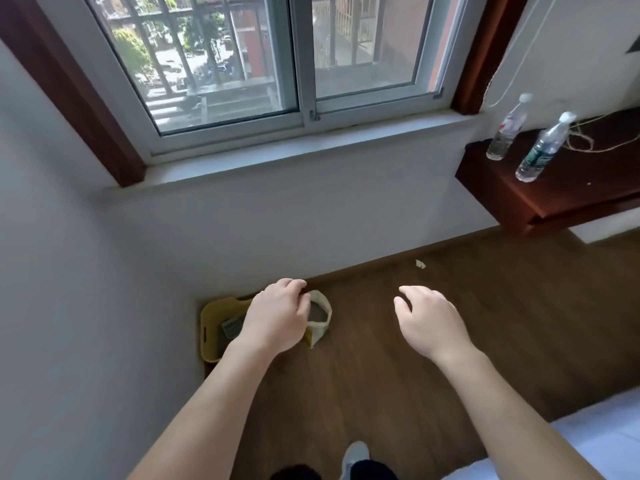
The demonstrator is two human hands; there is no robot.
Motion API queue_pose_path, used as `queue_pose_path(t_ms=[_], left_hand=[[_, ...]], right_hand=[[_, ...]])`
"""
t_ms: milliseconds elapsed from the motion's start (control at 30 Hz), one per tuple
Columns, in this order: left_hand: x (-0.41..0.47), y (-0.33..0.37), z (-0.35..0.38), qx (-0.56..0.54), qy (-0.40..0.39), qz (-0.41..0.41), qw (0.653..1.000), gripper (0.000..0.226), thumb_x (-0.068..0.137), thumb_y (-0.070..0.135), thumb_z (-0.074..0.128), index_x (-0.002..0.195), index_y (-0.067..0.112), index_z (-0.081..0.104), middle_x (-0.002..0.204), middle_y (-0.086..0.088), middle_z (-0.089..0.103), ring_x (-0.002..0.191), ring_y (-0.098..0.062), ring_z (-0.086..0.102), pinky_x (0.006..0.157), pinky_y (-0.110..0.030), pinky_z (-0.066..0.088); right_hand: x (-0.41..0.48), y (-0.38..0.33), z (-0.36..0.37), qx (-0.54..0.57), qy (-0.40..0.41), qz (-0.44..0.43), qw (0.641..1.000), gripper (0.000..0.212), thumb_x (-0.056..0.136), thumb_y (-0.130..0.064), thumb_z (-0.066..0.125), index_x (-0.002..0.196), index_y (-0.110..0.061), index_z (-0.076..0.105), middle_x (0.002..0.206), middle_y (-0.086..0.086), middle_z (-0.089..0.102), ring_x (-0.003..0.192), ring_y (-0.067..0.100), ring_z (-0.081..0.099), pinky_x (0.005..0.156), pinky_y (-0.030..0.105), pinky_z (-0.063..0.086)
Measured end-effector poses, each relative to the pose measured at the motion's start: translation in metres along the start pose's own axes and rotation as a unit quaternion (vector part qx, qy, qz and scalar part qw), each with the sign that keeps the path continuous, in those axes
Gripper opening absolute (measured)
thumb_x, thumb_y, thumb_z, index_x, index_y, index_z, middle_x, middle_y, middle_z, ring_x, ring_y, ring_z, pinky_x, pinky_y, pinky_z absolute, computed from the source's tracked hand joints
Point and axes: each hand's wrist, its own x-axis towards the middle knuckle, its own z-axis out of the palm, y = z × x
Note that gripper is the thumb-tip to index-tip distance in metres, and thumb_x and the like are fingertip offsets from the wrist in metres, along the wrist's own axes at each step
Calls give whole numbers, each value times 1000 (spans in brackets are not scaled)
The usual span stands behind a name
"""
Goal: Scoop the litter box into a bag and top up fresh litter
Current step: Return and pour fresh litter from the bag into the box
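Left hand (277,317) hung with fingers curled in front of the rim of the open cream bag (323,315); whether it gripped that rim could not be told. Right hand (427,323) hovered apart, fingers relaxed, holding nothing. Yellow litter box (213,320) sat on the wooden floor (485,289) in the corner, the bag just beside it.
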Motion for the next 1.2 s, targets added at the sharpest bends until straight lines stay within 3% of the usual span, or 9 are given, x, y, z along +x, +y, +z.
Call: queue_pose_path(t_ms=[267, 633, 900, 1200], left_hand=[[74, 14, -4, -37, -51, -35, 997, 43, 102, 43, 36, 140, 28, 47, 143, 7, 50, 130, -18, 47, 107, -36, 40], [186, -17, 4, -60, 0, -43, 997, 40, 102, 37, 39, 136, 23, 52, 140, 6, 53, 128, -19, 47, 105, -34, 39], [229, -31, 0, -52, 16, -94, 994, 39, 102, 34, 38, 135, 21, 53, 138, 5, 54, 128, -20, 47, 107, -36, 38], [284, -17, 58, -49, 29, -247, 967, 43, 101, 40, 36, 136, 23, 53, 138, 5, 56, 127, -17, 50, 106, -37, 41]], right_hand=[[89, 1, -25, 15, -24, -8, 1000, 43, 100, -35, 39, 137, -19, 54, 138, 0, 57, 129, 23, 48, 107, 42, 41], [208, -33, -10, -14, -30, -35, 999, 42, 101, -34, 39, 137, -19, 54, 140, -2, 56, 132, 21, 46, 109, 38, 38], [284, -61, -5, -34, -57, -123, 990, 39, 100, -33, 40, 132, -19, 57, 136, -4, 58, 128, 21, 48, 106, 38, 38], [401, -43, 33, -64, -172, -267, 946, 41, 101, -34, 39, 136, -19, 54, 139, -4, 56, 130, 20, 47, 109, 36, 37]])
